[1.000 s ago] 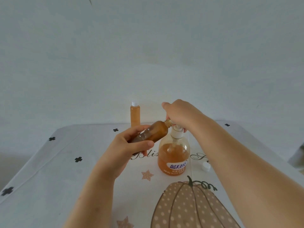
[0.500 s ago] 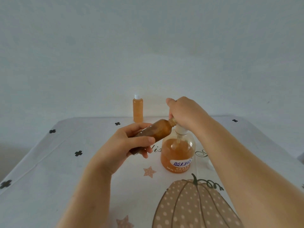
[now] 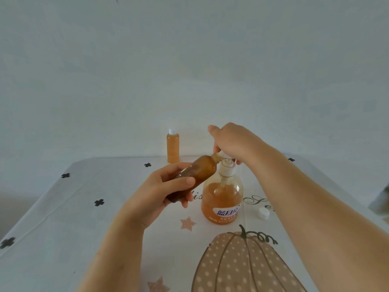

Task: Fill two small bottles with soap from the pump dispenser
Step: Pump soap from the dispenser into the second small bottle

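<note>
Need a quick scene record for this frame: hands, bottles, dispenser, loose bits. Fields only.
left hand: grips brown bottle, tilted, neck at the pump spout
right hand: on the pump head, fingers curled over it
pump dispenser: upright on table, partly full of orange soap
capped bottle: upright at far table edge, looks filled
loose cap: white, on table right of dispenser

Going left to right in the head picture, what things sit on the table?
Small capped bottle → pump dispenser → loose white cap. The brown bottle held in the left hand overlaps them, so skipped.
</note>
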### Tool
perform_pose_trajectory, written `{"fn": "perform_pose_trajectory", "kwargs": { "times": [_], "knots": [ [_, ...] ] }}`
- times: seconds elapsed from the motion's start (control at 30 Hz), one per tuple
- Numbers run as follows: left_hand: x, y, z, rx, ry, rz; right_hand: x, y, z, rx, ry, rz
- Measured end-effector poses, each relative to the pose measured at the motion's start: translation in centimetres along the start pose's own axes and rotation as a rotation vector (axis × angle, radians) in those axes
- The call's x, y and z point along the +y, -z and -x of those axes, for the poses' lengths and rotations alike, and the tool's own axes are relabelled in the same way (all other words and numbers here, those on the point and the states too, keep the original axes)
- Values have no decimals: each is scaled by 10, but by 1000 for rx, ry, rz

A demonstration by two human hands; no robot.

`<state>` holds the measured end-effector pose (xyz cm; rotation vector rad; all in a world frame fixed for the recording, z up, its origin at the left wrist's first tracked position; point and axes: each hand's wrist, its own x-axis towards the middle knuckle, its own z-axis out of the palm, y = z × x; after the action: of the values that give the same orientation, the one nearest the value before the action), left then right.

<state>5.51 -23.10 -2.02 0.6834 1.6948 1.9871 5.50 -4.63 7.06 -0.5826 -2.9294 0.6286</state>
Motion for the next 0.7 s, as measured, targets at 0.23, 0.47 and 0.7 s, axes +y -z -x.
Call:
{"fn": "perform_pose_trajectory", "kwargs": {
  "times": [0.23,0.47,0.7],
  "knots": [
    [0,0,1,20,-17,15,2,-6,1,-35,107,145],
    [-2,5,-2,33,-5,-8,8,-22,-12,-35,107,166],
    [-5,6,-3,61,5,-15,9,-24,-11,-23,127,203]
  ]
}}
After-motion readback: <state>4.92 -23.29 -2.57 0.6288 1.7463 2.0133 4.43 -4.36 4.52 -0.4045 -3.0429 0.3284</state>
